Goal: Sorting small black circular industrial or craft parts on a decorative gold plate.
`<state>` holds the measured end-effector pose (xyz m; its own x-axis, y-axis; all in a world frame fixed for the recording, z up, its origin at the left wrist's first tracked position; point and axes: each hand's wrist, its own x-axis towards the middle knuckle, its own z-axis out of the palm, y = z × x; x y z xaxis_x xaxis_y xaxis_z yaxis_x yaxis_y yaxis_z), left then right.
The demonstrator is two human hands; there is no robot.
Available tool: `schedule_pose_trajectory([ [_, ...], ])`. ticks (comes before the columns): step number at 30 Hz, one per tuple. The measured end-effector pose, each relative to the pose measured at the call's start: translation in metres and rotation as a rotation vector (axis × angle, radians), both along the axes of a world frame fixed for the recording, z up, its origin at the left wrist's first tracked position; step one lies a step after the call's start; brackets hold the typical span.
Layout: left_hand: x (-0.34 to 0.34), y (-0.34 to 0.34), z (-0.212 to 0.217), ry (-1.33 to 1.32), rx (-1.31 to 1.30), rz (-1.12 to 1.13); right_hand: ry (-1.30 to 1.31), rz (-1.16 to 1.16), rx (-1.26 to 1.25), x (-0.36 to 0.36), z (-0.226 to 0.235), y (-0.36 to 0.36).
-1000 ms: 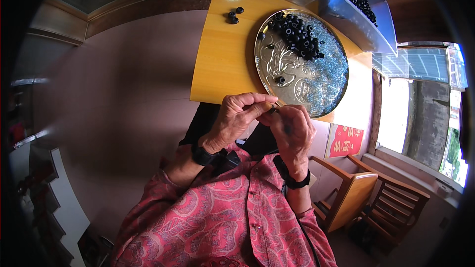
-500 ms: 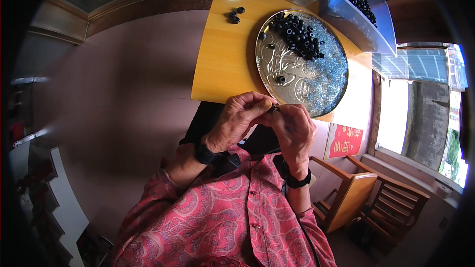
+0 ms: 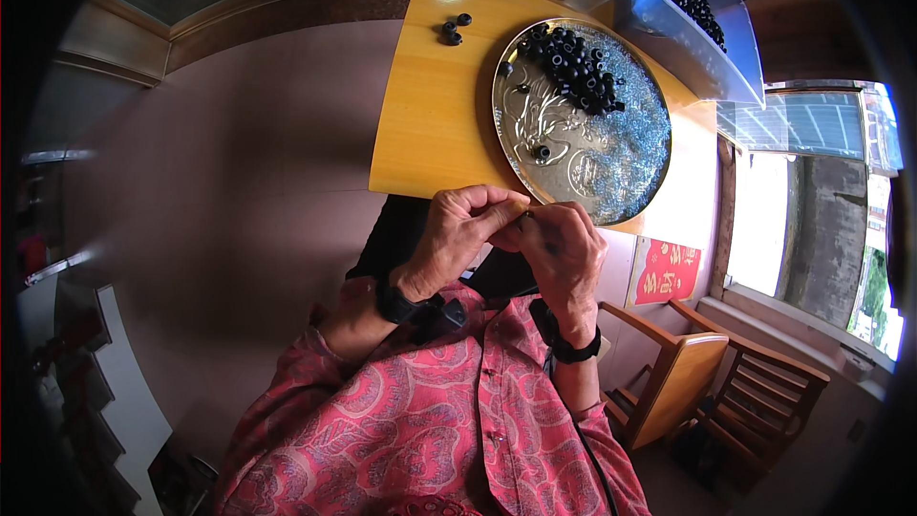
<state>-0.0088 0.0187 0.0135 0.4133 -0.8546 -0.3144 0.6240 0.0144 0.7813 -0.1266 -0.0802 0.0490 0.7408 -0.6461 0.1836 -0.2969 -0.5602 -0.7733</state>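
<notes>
My left hand (image 3: 466,231) and my right hand (image 3: 564,247) meet fingertip to fingertip just off the near edge of the round metal tray (image 3: 506,155). Thumb and fingers of both are pinched around a small dark piece (image 3: 526,214), mostly covered by the fingertips; its exact kind cannot be made out. In the tray lies a heap of small black ring-shaped pieces (image 3: 578,72), beside a spread of tiny clear bluish beads (image 3: 632,148). One black ring-shaped piece (image 3: 543,152) sits apart on the tray's embossed surface, nearest to my hands.
The tray stands on a yellow wooden table (image 3: 430,124), with a few black pieces (image 3: 452,33) at its far left. Clear plastic bins (image 3: 740,72) holding more black pieces stand at the back. A wooden chair (image 3: 683,387) is at the right, below a window (image 3: 759,220).
The fingertips have shifted slightly and closed more tightly over the small dark piece, so less of it shows. Both hands otherwise keep their place; the tray and its contents look the same.
</notes>
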Motion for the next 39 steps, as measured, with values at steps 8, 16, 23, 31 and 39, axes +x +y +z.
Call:
schedule_pose_trajectory([
  [8,-0.003,0.002,0.001,-0.165,0.042,0.02,0.006,0.071,-0.027,0.0,0.003,-0.001],
  [16,-0.003,0.001,0.003,-0.133,0.007,0.056,-0.002,0.033,-0.081,0.0,0.006,0.007],
  [23,-0.006,0.001,0.005,0.034,0.034,0.061,-0.025,-0.059,0.0,-0.002,0.008,0.012],
  [31,-0.003,0.005,0.017,0.034,-0.013,0.036,-0.093,-0.093,0.07,-0.004,0.008,0.009],
  [39,-0.004,0.005,0.013,0.074,-0.111,-0.002,-0.138,-0.062,0.172,-0.008,0.007,0.003],
])
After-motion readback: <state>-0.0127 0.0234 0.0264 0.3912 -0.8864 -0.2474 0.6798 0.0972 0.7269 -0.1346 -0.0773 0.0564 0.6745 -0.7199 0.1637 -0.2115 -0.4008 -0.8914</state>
